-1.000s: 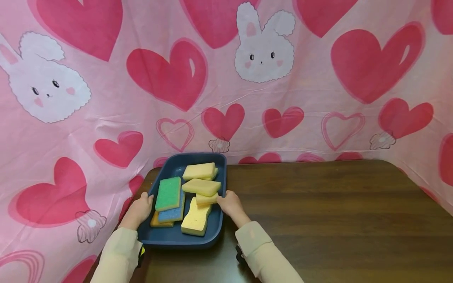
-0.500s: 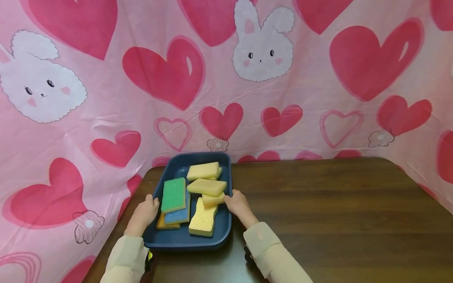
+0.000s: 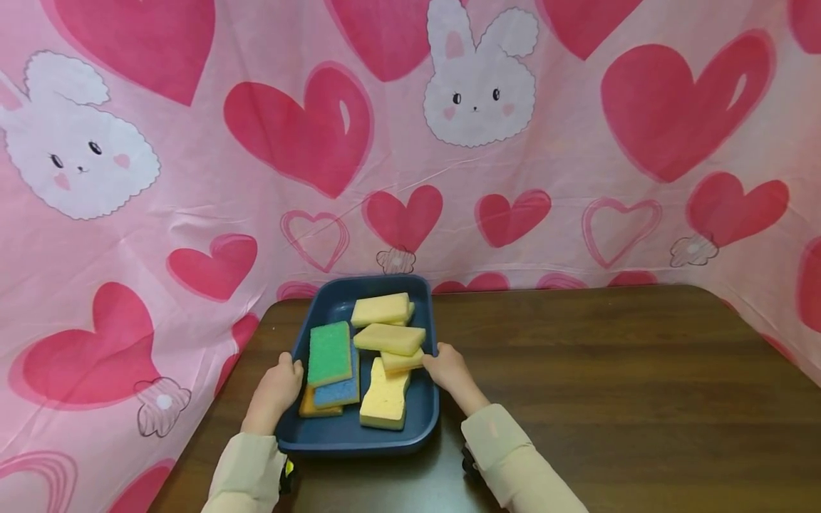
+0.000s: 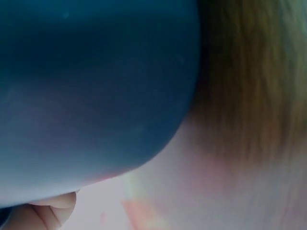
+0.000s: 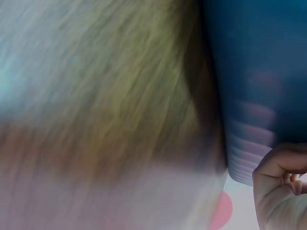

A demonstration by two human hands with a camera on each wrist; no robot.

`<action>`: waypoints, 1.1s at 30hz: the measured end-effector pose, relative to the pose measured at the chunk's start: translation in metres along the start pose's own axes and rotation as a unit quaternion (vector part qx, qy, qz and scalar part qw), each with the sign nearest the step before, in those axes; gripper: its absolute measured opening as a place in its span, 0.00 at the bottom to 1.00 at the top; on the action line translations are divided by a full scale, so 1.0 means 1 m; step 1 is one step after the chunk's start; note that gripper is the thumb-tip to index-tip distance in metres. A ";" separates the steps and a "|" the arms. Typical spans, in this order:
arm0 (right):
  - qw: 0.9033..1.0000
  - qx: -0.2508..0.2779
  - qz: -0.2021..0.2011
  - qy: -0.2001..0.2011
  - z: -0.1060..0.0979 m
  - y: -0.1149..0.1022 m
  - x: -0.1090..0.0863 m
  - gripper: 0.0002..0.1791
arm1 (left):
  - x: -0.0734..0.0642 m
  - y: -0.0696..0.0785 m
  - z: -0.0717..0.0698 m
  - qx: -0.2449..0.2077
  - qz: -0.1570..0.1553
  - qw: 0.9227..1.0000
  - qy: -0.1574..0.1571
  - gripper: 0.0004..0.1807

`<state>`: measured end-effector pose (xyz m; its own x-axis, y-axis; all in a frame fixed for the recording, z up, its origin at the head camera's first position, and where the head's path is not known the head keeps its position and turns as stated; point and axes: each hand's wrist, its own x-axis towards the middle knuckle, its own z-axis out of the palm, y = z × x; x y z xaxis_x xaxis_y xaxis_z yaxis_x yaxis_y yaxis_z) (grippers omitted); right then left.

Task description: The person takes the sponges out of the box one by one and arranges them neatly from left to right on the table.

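"What are your hands doing?"

"Both grip the blue tray (image 3: pixel 346 434), 1 on each side. My left hand (image 3: pixel 276 388) holds the left wall with the thumb at the rim, and my right hand (image 3: pixel 452 367) holds the right rim, close to the yellow sponges."

"And where is the tray?"

"Over the left part of the brown table (image 3: pixel 590 399), between my hands, its far rim showing against the bottom of the heart-and-rabbit cloth (image 3: pixel 410 164). Whether its base touches the wood, I can't tell."

"What's in it?"

"I count 8 sponges. On the left, a green sponge (image 3: pixel 330 353) lies over a blue sponge (image 3: pixel 340 392), and an orange sponge (image 3: pixel 312 407) peeks out below them at the near end."

"And on the right?"

"All yellow, 5 of them. Nearest me is a wavy-sided sponge (image 3: pixel 385 395), lying lengthwise. Past it, an upper pale sponge (image 3: pixel 390 338) sits across a lower pale sponge (image 3: pixel 403 360), which overlaps the wavy one's far end. Farthest off, a far pale sponge (image 3: pixel 380 310) partly covers another."

"Do the wrist views help?"

"A little: on the right, my curled fingers show beside the tray's wall; on the left, the tray hides most of my hand."
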<state>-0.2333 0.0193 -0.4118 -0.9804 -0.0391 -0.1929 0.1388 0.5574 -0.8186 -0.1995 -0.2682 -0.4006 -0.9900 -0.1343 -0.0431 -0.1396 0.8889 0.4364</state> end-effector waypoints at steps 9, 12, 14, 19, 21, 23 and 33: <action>1.000 0.000 -0.016 0.000 -0.010 0.007 -0.001 0.32 | 0.000 0.011 0.006 0.002 -0.017 1.000 0.016 0.15; 1.000 0.003 -0.013 0.002 -0.013 0.009 -0.002 0.32 | -0.001 0.016 0.006 0.002 -0.017 1.000 0.005 0.15; 1.000 0.005 -0.011 0.002 -0.015 0.010 -0.002 0.32 | -0.002 0.019 0.006 0.004 -0.017 1.000 0.001 0.16; 1.000 -0.001 -0.007 0.001 -0.019 0.014 -0.002 0.31 | -0.002 0.022 0.010 0.007 -0.022 1.000 0.002 0.16; 1.000 -0.003 -0.005 0.003 -0.020 0.016 -0.002 0.31 | -0.001 0.022 0.011 0.006 -0.023 1.000 0.002 0.16; 1.000 -0.007 -0.003 0.005 -0.021 0.016 -0.003 0.31 | -0.002 0.024 0.012 0.005 -0.023 1.000 0.002 0.16; 1.000 -0.018 0.004 0.002 -0.031 0.020 -0.006 0.34 | -0.007 0.035 0.014 0.009 -0.013 1.000 0.001 0.14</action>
<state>-0.2287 0.0567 -0.4105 -0.9800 -0.0319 -0.1963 0.1406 0.5874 -0.7970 -0.1976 -0.2304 -0.3973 -0.9861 -0.1574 -0.0527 -0.1649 0.8929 0.4189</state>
